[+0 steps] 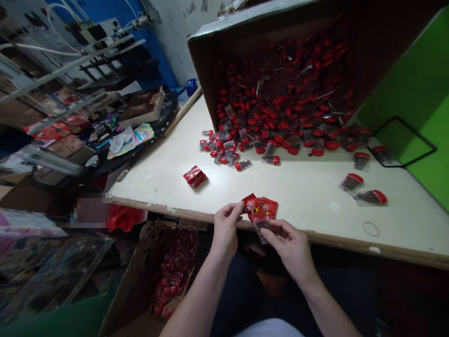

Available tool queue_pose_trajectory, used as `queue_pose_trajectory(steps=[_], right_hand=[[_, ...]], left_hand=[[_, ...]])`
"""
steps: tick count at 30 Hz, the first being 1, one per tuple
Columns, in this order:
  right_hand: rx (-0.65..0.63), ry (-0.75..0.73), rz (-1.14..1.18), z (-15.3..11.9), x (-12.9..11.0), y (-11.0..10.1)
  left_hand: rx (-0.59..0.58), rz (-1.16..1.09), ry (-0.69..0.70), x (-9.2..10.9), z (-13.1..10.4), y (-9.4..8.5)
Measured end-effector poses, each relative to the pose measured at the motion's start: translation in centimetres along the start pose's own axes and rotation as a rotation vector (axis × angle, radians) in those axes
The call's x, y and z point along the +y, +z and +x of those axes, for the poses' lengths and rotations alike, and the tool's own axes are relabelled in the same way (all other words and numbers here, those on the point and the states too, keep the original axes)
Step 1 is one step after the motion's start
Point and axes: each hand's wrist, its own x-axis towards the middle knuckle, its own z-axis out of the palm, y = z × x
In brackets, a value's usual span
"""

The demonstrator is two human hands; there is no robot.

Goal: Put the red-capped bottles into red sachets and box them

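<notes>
Near the table's front edge, my left hand [227, 225] pinches the left side of a red printed packet [258, 208]. My right hand [288, 239] is closed on a small clear pouch of dark pieces [261, 229], which overlaps the packet's lower part. Both hands are close together, with the packet between them. A small stack of red packets [195, 177] lies on the table to the left. Beyond the hands, many red-capped pouches [270, 121] spill from a tipped cardboard box [201, 61].
Several pouches lie at the right of the white table [308, 187], near a rubber band [371, 229] and a black wire frame [421, 135]. Below the front edge stands a carton [129, 281] holding red packets. Machinery [94, 51] occupies the left.
</notes>
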Motion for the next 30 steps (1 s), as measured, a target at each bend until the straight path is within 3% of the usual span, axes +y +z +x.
queue_pose_trajectory(steps=[5,10,17,23,30], right_hand=[[0.018,-0.066,-0.187,0.2,0.6,-0.3],[-0.006,-0.030,-0.101,0.5,0.6,-0.3],[-0.005,-0.019,-0.004,0.7,0.5,0.1],[0.013,-0.054,-0.015,0.7,0.7,0.2],[0.038,-0.045,0.081,0.4,0.6,0.7]], left_hand=[[-0.013,-0.016,-0.021,0.5,0.6,-0.1],[0.020,-0.110,-0.086,0.3,0.0,0.3],[-0.187,-0.101,-0.209,-0.9,-1.1,0.8],[-0.165,-0.166,-0.280,-1.5,-1.1,1.0],[-0.114,-0.235,-0.258,-2.4,-1.8,1.5]])
